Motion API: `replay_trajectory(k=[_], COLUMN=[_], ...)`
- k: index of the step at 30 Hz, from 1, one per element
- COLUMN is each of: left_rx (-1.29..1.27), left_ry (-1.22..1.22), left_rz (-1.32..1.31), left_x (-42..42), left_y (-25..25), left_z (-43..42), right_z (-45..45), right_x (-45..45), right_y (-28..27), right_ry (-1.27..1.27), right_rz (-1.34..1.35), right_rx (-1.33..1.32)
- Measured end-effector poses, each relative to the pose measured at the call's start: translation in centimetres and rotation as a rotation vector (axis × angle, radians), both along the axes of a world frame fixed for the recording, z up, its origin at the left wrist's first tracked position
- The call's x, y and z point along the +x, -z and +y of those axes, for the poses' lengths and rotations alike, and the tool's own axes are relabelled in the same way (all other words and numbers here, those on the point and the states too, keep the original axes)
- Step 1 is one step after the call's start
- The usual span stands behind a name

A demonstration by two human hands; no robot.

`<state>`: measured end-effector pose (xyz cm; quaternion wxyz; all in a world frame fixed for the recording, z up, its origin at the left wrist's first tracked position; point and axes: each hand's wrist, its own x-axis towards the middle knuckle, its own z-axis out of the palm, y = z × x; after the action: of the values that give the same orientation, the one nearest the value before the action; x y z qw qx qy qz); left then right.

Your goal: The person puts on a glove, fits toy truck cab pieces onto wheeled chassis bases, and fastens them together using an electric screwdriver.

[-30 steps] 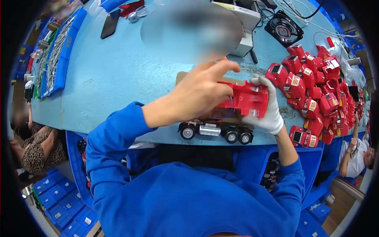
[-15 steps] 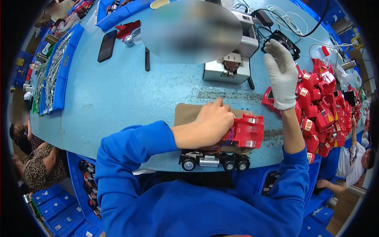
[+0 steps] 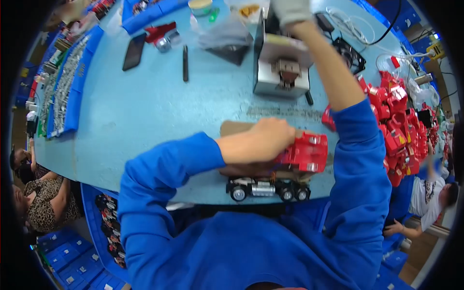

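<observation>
My bare left hand (image 3: 273, 137) has its fingers curled on the edge of a red plastic truck body (image 3: 310, 152), whose hollow underside faces up. Just below it, near the table's front edge, a black chassis (image 3: 263, 189) with silver-hubbed wheels stands on its wheels. Thin wires show between body and chassis. Brown cardboard (image 3: 234, 128) lies under my left hand. At the top of the view, my right hand (image 3: 291, 10) in a white glove is over the far end of a white machine (image 3: 280, 86); its fingers are cut off by the frame.
Many red truck bodies (image 3: 397, 140) are heaped at the right. A black fan (image 3: 352, 55) and cables lie behind them. A phone (image 3: 134, 51), a black pen-like stick (image 3: 185, 64) and a grey bag (image 3: 229, 41) are farther back. A blue tray (image 3: 77, 79) of metal parts stands left; people sit either side.
My right hand has let go of the red body and moved up and away to the machine. My left hand stays on the body, which has turned slightly.
</observation>
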<state>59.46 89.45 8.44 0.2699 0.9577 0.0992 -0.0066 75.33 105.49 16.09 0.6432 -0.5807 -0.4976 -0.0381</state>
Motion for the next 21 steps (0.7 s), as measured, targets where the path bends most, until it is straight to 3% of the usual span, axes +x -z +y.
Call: replay_trajectory(k=[1, 2, 6, 7, 10, 11, 12, 13, 14, 16, 17, 21], left_rx=[-0.029, -0.046, -0.088, -0.092, -0.092, -0.081, -0.069, -0.054, -0.057, -0.061, -0.053, -0.042], left_ry=[0.003, 0.006, -0.033, -0.013, -0.014, -0.015, -0.014, -0.012, -0.012, -0.012, -0.014, -0.026], left_rz=[-0.033, -0.068, -0.213, -0.175, -0.09, -0.08, -0.068, -0.059, -0.04, -0.006, -0.026, -0.029], left_x=[-0.1, -0.1, -0.4, -0.4, -0.2, -0.2, -0.2, -0.1, 0.0, 0.1, 0.2, 0.2], left_y=[0.4, 0.7, 2.4, 2.2, 1.6, 1.4, 1.2, 1.2, 1.2, 1.3, 1.4, 1.7], left_z=[-0.1, 0.0, 0.0, 0.1, 0.1, 0.1, 0.0, 0.0, 0.1, 0.0, 0.1, 0.1], right_z=[-2.4, -2.7, -9.4, -9.7, -11.7, -12.5, -13.8, -15.0, -15.8, -17.1, -17.5, -18.8], right_x=[-0.6, 0.0, 2.0, 1.9, 12.3, 12.2, 11.6, 8.0, 4.6, 4.8, 5.5, 5.8], right_y=[-2.9, -4.6, -9.9, -10.6, -8.3, -7.4, -6.8, -6.3, -5.7, -4.7, -4.4, -4.0], right_ry=[-0.156, -0.208, -0.475, -0.316, -0.707, -0.729, -0.749, -0.371, -0.26, -0.261, -0.404, -0.442], right_rz=[0.251, 0.235, 0.569, 0.612, 0.683, 0.693, 0.705, 0.634, 0.567, 0.726, 0.85, 1.002], right_rx=[0.023, 0.33, 0.361, 0.474, 0.248, 0.236, 0.225, 0.206, 0.223, 0.192, 0.166, 0.038])
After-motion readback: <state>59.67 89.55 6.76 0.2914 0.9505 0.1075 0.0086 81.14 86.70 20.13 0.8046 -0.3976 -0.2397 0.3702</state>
